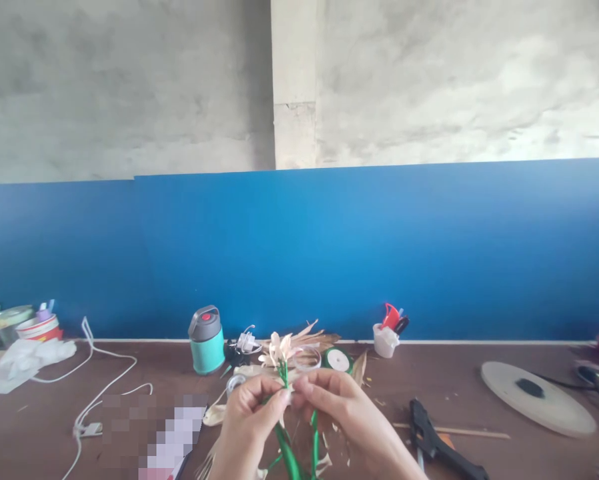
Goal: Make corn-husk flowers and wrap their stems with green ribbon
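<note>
My left hand is closed, thumb and forefinger pinching the green stem of a cream artificial flower. Its pale petals point up above my fingertips. Close beside it, my right hand is also closed, fingertips nearly meeting those of the left. A strip of green ribbon hangs from below the right fingers, and a wider green length drops beneath the left. What lies exactly between the right fingertips is partly hidden. Dried husk-like pieces and a ribbon spool lie just behind my hands.
A teal flask stands back left, with a white cable further left. To the right are a white cup of tools, a black glue gun, a thin stick and a round disc. A blue partition borders the table.
</note>
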